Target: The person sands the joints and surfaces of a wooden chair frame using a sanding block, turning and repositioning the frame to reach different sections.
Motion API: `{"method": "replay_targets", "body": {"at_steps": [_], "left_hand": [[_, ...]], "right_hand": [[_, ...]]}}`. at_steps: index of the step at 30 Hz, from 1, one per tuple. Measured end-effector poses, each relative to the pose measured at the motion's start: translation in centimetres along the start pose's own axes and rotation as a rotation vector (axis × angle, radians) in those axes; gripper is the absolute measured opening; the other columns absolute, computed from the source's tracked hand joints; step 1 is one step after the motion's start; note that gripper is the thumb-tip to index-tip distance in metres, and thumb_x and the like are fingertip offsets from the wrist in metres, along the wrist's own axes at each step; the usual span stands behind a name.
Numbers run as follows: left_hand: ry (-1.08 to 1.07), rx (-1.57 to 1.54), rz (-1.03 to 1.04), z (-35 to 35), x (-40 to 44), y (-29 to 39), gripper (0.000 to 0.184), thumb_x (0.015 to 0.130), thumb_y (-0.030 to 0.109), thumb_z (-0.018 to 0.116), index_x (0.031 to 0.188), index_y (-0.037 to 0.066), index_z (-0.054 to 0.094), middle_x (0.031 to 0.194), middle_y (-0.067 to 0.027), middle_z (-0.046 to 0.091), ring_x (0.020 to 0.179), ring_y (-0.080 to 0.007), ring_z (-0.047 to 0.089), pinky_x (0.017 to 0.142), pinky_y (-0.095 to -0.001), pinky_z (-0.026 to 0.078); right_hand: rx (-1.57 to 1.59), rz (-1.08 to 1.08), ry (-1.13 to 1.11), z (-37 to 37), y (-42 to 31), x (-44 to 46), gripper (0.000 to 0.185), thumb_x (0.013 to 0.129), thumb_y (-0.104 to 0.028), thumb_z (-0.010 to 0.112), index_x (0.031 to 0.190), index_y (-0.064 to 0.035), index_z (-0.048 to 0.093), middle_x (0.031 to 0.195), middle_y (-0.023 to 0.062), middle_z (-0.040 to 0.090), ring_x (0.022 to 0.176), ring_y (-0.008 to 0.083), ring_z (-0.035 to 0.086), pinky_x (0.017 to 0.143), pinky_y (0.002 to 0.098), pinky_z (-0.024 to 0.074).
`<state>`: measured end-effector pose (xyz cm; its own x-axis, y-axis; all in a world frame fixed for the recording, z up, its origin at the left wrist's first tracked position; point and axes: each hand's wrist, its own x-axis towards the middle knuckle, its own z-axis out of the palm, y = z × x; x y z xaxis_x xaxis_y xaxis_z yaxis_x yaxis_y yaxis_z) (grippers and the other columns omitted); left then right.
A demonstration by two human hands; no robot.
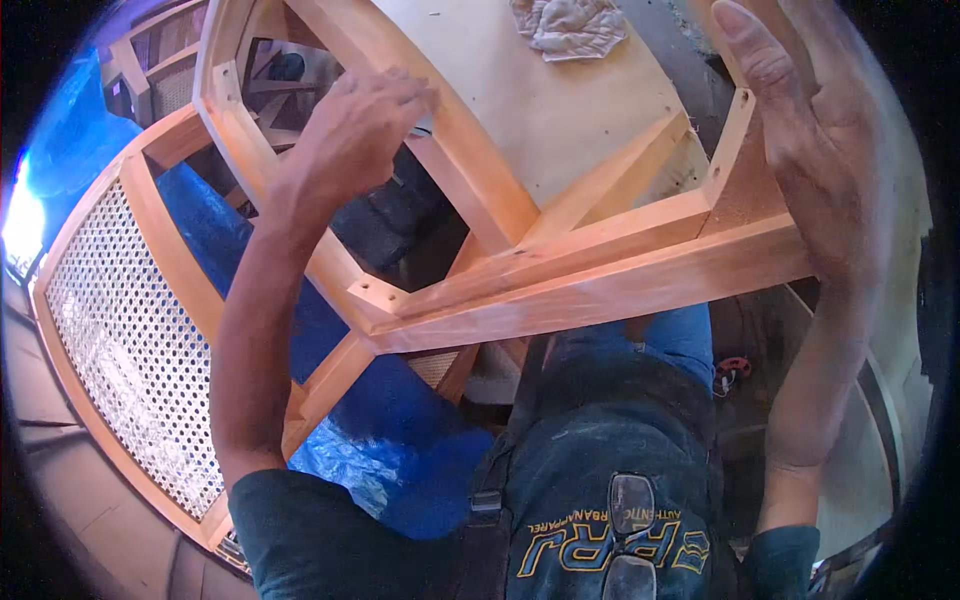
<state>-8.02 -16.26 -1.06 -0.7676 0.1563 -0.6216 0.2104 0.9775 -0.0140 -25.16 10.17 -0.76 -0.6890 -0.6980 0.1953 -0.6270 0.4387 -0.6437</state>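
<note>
A wooden chair frame (600, 285) with screw holes at its corners lies across the middle in front of my body. My left hand (355, 130) rests on its curved inner rail (470, 165), fingers bent over the wood. A thin dark edge shows under those fingers, but what it belongs to is hidden. At the far right, my right hand (815, 140) is raised close to the camera beside the frame's right corner. Its thumb is stretched out and apart; the other fingers are partly cut off by the view's edge. Nothing shows in that hand.
A crumpled whitish cloth (570, 25) lies on the pale board (490, 60) behind the frame. At left is a woven cane panel (135, 340) in a wooden surround, near a blue plastic sheet (370, 440). Eyeglasses (632, 505) hang on my shirt. A red object (733, 370) sits low at right.
</note>
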Motion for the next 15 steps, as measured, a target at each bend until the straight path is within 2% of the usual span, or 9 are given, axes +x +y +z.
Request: {"method": "replay_targets", "body": {"at_steps": [5, 6, 7, 9, 11, 13, 15], "left_hand": [[-0.433, -0.1, -0.151, 0.0, 1.0, 2.8, 0.042, 0.064, 0.0, 0.055, 0.105, 0.005, 0.059, 0.115, -0.0098, 0.055, 0.113, -0.024, 0.048, 0.095, -0.0408, 0.036], [-0.233, -0.13, -0.017, 1.8, -0.1, 4.5, 0.042, 0.064, -0.002, 0.054, 0.105, 0.005, 0.059, 0.115, -0.0107, 0.055, 0.112, -0.0242, 0.049, 0.096, -0.0392, 0.036], [-0.132, -0.091, 0.195, 0.8, -0.2, 6.9, 0.044, 0.062, -0.003, 0.054, 0.106, 0.004, 0.058, 0.116, -0.0118, 0.055, 0.11, -0.0269, 0.051, 0.095, -0.0382, 0.039], [-0.042, -0.142, 0.21, 0.6, -0.8, 6.9, 0.045, 0.062, -0.003, 0.054, 0.106, 0.005, 0.058, 0.117, -0.0102, 0.054, 0.111, -0.0258, 0.05, 0.096, -0.0402, 0.038], [-0.168, -0.095, 0.069, 1.8, -0.2, 3.7, 0.045, 0.063, -0.003, 0.053, 0.106, 0.006, 0.059, 0.115, -0.0077, 0.056, 0.112, -0.0246, 0.05, 0.097, -0.0421, 0.036], [0.047, -0.286, -0.019, 2.3, 0.9, -0.2, 0.02, 0.074, 0.003, 0.045, 0.086, 0.007, 0.061, 0.089, -0.0123, 0.059, 0.093, -0.0238, 0.056, 0.086, -0.0463, 0.038], [0.293, 0.094, 0.079, 3.1, 1.3, -2.1, 0.019, 0.073, 0.003, 0.045, 0.083, 0.005, 0.061, 0.093, -0.0144, 0.059, 0.095, -0.026, 0.056, 0.087, -0.0518, 0.035]], "right_hand": [[-0.005, -0.004, -0.009, 0.0, -0.1, -0.1, 0.033, 0.089, -0.023, 0.05, 0.117, -0.0066, 0.051, 0.114, 0.0119, 0.053, 0.103, 0.0272, 0.051, 0.086, 0.0339, 0.0399], [-0.002, -0.005, -0.006, 0.0, 0.0, -0.1, 0.033, 0.089, -0.023, 0.05, 0.117, -0.0066, 0.051, 0.114, 0.0119, 0.053, 0.103, 0.0272, 0.051, 0.086, 0.0339, 0.0399], [-0.004, -0.008, -0.006, 0.0, 0.0, -0.1, 0.033, 0.089, -0.023, 0.05, 0.117, -0.0066, 0.051, 0.114, 0.0119, 0.053, 0.103, 0.0271, 0.051, 0.086, 0.0339, 0.0398], [-0.01, -0.008, -0.006, -0.1, 0.2, -0.2, 0.033, 0.089, -0.023, 0.05, 0.117, -0.0066, 0.051, 0.114, 0.0118, 0.053, 0.103, 0.027, 0.051, 0.086, 0.0339, 0.0398], [-0.015, -0.008, -0.011, 0.0, 0.3, -0.3, 0.033, 0.089, -0.023, 0.05, 0.117, -0.0067, 0.051, 0.114, 0.0117, 0.053, 0.103, 0.0269, 0.051, 0.086, 0.0339, 0.0397], [-0.004, -0.007, -0.012, 0.2, 0.3, -0.2, 0.033, 0.089, -0.023, 0.05, 0.117, -0.0067, 0.051, 0.114, 0.0117, 0.053, 0.103, 0.0269, 0.051, 0.087, 0.0339, 0.0396], [-0.003, -0.007, -0.004, 0.1, 0.3, -0.3, 0.033, 0.089, -0.023, 0.05, 0.117, -0.0068, 0.051, 0.114, 0.0116, 0.053, 0.104, 0.0268, 0.051, 0.087, 0.0339, 0.0396]]}}
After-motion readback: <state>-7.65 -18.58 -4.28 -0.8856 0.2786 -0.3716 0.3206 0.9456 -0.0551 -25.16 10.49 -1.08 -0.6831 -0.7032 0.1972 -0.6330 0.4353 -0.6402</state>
